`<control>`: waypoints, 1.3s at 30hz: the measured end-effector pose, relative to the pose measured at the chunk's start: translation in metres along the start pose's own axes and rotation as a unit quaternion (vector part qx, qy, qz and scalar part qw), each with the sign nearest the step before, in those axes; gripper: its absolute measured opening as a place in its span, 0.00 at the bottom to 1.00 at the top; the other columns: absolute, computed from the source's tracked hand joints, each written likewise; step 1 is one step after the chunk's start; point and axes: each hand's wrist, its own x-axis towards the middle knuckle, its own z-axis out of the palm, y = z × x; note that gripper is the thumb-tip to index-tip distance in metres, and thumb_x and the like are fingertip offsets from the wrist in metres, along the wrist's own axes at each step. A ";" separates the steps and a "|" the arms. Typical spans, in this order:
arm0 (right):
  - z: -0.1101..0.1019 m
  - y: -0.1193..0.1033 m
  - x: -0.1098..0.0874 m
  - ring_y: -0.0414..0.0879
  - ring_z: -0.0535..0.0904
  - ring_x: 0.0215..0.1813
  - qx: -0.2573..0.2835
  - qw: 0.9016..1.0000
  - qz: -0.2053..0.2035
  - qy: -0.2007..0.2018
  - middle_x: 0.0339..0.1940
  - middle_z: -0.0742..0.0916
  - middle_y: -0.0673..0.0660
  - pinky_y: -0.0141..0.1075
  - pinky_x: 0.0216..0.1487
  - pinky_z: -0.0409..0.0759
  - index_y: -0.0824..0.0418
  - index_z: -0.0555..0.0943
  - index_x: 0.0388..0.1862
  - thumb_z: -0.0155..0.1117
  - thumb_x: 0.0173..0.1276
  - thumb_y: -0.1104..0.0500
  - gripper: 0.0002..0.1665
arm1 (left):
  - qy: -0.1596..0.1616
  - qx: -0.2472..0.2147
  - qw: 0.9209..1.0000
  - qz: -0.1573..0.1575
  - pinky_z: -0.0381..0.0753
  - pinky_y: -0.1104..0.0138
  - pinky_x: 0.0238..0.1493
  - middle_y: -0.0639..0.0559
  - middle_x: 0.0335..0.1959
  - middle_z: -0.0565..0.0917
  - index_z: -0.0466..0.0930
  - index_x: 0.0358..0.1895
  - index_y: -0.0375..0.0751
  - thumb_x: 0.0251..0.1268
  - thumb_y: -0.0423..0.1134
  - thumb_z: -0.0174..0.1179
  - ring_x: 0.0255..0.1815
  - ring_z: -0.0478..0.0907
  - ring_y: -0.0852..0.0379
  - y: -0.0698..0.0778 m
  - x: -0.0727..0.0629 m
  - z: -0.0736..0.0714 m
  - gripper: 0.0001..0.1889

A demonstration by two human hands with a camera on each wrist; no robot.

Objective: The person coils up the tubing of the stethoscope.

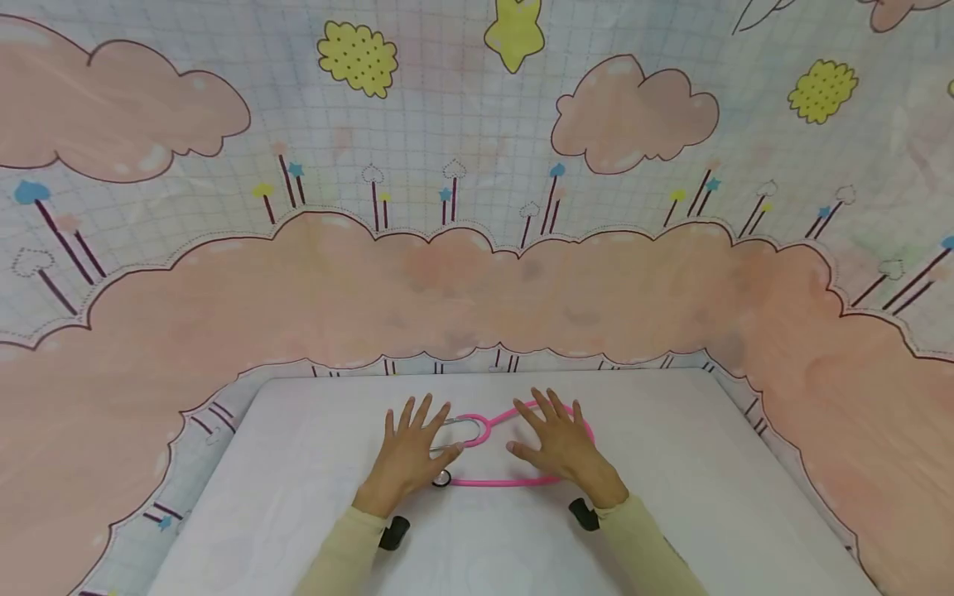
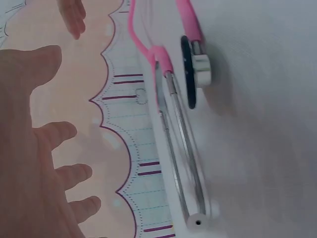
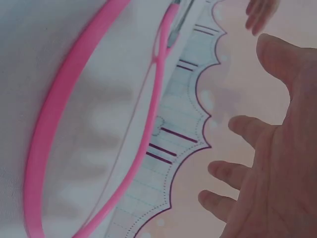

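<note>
A pink stethoscope (image 1: pixel 507 482) lies on the white table, its tubing looped out to the right. In the left wrist view its metal ear tubes (image 2: pixel 184 144) and round chest piece (image 2: pixel 202 69) show close up. My left hand (image 1: pixel 410 451) is held over the ear-tube end with fingers spread, hiding part of it in the head view. Over the looped tubing my right hand (image 1: pixel 559 439) hovers, fingers spread too. Pink tubing (image 3: pixel 44 134) curves beside the right hand in the right wrist view. Both hands hold nothing.
The white table (image 1: pixel 671 463) extends around the stethoscope. Behind it and along both sides hangs a cloth (image 1: pixel 477 290) printed with clouds and stars. A black wrist camera piece (image 1: pixel 394 533) sits by the left sleeve, another (image 1: pixel 584 514) by the right.
</note>
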 end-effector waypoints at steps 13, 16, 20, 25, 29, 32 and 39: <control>0.012 0.006 0.012 0.62 0.54 0.79 0.019 1.000 0.010 -0.018 0.79 0.63 0.59 0.70 0.72 0.48 0.45 0.61 0.77 0.54 0.67 0.30 0.44 | -0.032 -0.028 0.999 -0.007 0.50 0.36 0.73 0.37 0.75 0.63 0.64 0.74 0.46 0.67 0.58 0.57 0.77 0.55 0.34 -0.010 0.009 0.011 0.36; 0.013 0.005 0.014 0.62 0.54 0.79 0.020 0.999 0.016 -0.023 0.79 0.63 0.59 0.69 0.72 0.48 0.45 0.61 0.77 0.55 0.68 0.31 0.43 | -0.036 -0.043 0.998 -0.010 0.50 0.38 0.74 0.36 0.74 0.64 0.64 0.74 0.44 0.67 0.57 0.58 0.76 0.56 0.34 -0.012 0.011 0.013 0.36; 0.016 0.005 0.018 0.62 0.54 0.79 0.023 0.999 0.023 -0.037 0.79 0.63 0.59 0.69 0.73 0.47 0.46 0.61 0.77 0.56 0.68 0.33 0.43 | -0.045 -0.063 0.997 -0.015 0.51 0.42 0.76 0.36 0.72 0.66 0.64 0.73 0.43 0.67 0.56 0.59 0.76 0.57 0.34 -0.018 0.013 0.018 0.36; 0.020 0.006 0.023 0.62 0.55 0.79 0.024 0.998 0.029 -0.047 0.78 0.64 0.60 0.69 0.73 0.48 0.48 0.64 0.76 0.63 0.65 0.36 0.43 | -0.058 -0.092 0.994 -0.020 0.56 0.43 0.74 0.37 0.71 0.69 0.65 0.73 0.42 0.66 0.55 0.62 0.75 0.59 0.37 -0.022 0.016 0.021 0.36; 0.024 0.009 0.027 0.61 0.59 0.77 0.028 0.998 0.029 -0.049 0.75 0.68 0.60 0.68 0.73 0.50 0.50 0.67 0.74 0.65 0.64 0.38 0.42 | -0.061 -0.108 0.992 -0.030 0.62 0.44 0.71 0.38 0.69 0.71 0.67 0.71 0.41 0.63 0.52 0.65 0.73 0.63 0.39 -0.024 0.018 0.022 0.35; 0.027 0.010 0.029 0.60 0.63 0.75 0.031 0.998 0.028 -0.046 0.73 0.72 0.60 0.68 0.72 0.52 0.51 0.69 0.72 0.67 0.64 0.40 0.40 | -0.061 -0.114 0.991 -0.032 0.66 0.45 0.69 0.38 0.66 0.74 0.71 0.68 0.39 0.61 0.49 0.67 0.70 0.67 0.39 -0.026 0.019 0.024 0.33; 0.032 0.011 0.033 0.60 0.67 0.71 0.035 0.998 0.043 -0.043 0.68 0.75 0.61 0.67 0.72 0.55 0.52 0.73 0.69 0.69 0.63 0.44 0.36 | -0.064 -0.101 0.993 -0.021 0.70 0.44 0.64 0.40 0.59 0.79 0.76 0.62 0.38 0.57 0.44 0.70 0.63 0.73 0.40 -0.028 0.022 0.029 0.29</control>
